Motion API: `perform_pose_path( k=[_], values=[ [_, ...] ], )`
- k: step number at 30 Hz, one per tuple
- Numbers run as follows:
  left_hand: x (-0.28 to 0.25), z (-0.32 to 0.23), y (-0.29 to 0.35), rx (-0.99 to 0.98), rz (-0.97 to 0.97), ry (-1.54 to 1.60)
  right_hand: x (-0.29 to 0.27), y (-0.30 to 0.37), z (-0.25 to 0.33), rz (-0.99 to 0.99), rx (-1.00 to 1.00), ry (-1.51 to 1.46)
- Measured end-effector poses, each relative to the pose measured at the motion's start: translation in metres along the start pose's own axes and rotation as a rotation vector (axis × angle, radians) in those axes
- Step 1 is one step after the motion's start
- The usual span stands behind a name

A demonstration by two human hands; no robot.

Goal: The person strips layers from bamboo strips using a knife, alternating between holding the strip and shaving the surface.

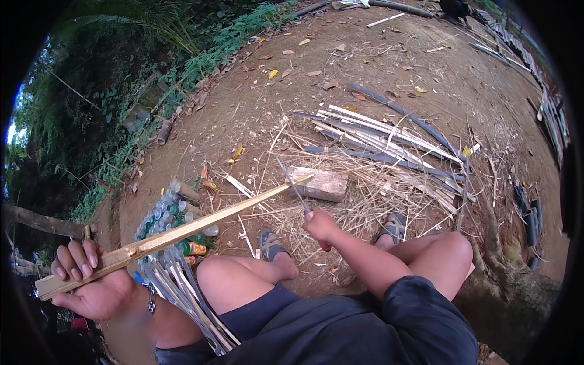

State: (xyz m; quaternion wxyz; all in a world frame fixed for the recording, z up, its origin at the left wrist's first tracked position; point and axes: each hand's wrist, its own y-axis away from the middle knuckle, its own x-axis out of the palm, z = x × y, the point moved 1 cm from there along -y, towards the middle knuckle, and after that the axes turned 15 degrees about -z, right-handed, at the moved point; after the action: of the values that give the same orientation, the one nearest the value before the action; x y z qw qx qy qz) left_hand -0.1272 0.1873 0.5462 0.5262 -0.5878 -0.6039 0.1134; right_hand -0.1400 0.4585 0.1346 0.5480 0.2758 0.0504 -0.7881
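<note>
My left hand (pixel 103 289), at the lower left, is closed round the near end of a long, pale split bamboo slat (pixel 194 227). The slat slants up to the right, its far tip over a rough wooden block (pixel 328 186) on the ground. My right hand (pixel 321 226) grips a knife (pixel 298 194) with a narrow blade and a bit of red handle showing below the fist. Its blade crosses the slat near the far tip; whether it bites into the wood I cannot tell.
Split bamboo strips (pixel 389 146) lie piled beyond the block, among shavings. More thin strips (pixel 188 298) rest beside my left thigh. Bottles (pixel 170 213) cluster left of my sandalled feet. A tree trunk (pixel 511 292) stands at right; green plants (pixel 207 73) edge the bare earth.
</note>
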Motion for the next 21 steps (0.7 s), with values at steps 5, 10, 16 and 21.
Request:
perform_pose_path(
  k=[5,10,16,21],
  values=[
    [-0.002,-0.013,0.025,0.026,-0.121,0.057,-0.053,0.099,0.133,0.210,-0.284,-0.091],
    [0.016,-0.021,0.047,0.122,-0.279,-0.076,-0.047,0.123,0.130,0.111,-0.379,-0.104],
    [0.015,-0.025,0.050,0.113,-0.267,-0.073,-0.060,0.145,0.145,0.134,-0.372,-0.103],
    [0.024,-0.030,0.062,0.096,-0.261,-0.078,-0.058,0.128,0.113,0.084,-0.369,-0.010]
  ],
)
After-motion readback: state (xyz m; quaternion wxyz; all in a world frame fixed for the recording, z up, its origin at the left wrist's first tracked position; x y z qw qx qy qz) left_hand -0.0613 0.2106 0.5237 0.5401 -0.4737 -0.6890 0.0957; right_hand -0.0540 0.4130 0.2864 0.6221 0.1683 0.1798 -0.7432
